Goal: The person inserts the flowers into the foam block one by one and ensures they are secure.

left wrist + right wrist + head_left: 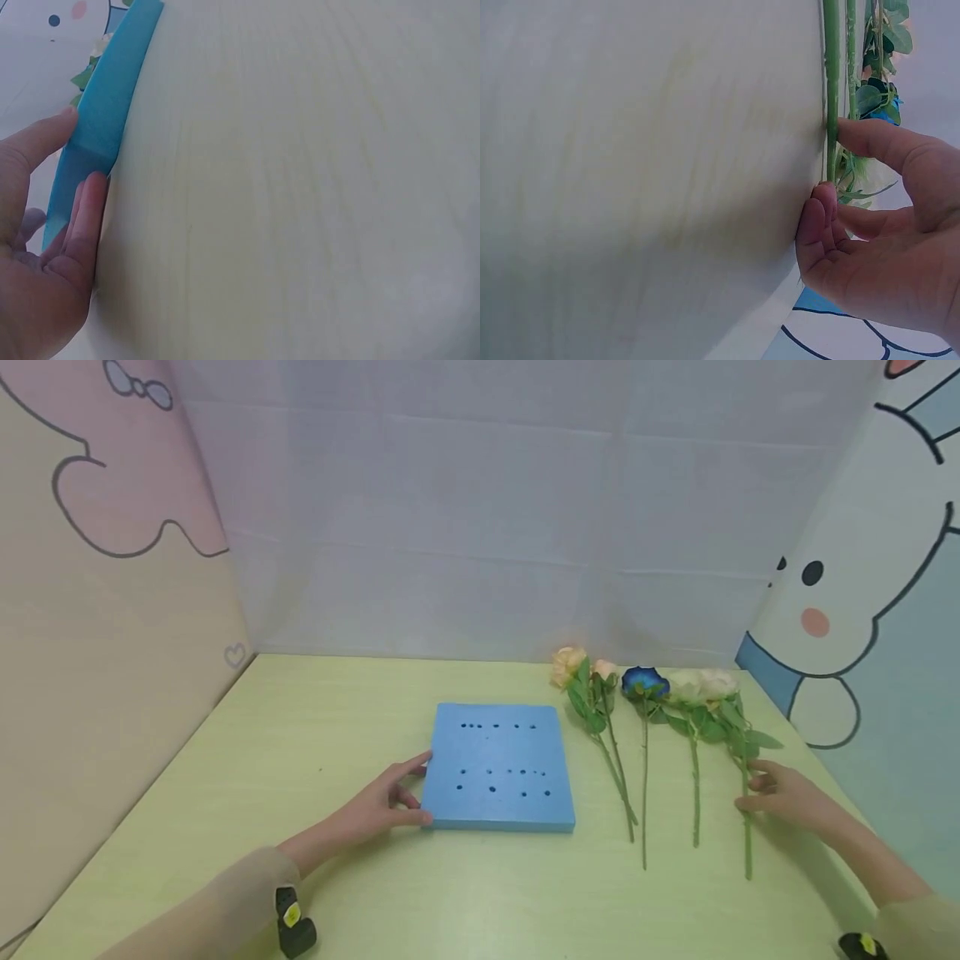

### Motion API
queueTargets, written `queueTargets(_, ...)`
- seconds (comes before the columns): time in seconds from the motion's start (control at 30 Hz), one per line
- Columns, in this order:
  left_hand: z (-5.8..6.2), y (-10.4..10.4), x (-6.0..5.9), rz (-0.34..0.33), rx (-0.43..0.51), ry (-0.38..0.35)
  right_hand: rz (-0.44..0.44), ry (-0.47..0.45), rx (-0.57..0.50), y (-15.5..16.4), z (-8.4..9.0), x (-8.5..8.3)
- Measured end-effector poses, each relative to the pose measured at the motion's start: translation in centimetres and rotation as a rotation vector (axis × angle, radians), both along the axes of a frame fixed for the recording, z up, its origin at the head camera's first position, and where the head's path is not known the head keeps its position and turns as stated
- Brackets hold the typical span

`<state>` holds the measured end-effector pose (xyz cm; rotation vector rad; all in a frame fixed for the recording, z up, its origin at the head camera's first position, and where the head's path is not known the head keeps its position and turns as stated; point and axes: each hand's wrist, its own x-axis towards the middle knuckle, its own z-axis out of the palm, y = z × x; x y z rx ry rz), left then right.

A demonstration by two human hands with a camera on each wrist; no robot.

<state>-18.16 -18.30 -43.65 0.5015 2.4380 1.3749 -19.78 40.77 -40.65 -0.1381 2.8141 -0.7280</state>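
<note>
A flat blue foam block (495, 768) with several small holes lies mid-table. My left hand (416, 791) rests against its left edge, thumb at the side and fingers by the front corner; the left wrist view shows the same hand (82, 146) along the block (112, 97). Right of the block, several artificial flowers lie side by side: peach roses (570, 664), a blue flower (643, 681) and white roses (718, 683). My right hand (748, 787) pinches the rightmost white rose's stem (747, 843) against the table. In the right wrist view my right hand (832, 161) has thumb and fingertips on that stem (830, 75).
The pale green table (480, 893) is boxed in by a cartoon panel on the left (112, 610), a white cloth at the back (487, 527) and a rabbit panel on the right (862, 610). A black wrist camera (294, 922) sits on my left sleeve.
</note>
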Motion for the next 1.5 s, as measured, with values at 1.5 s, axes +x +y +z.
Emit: queueTargets(1.5,0.3,0.2,0.1,0.017,-0.012,-0.026,-0.05,-0.306,-0.387,2.1,1.3,-1.1)
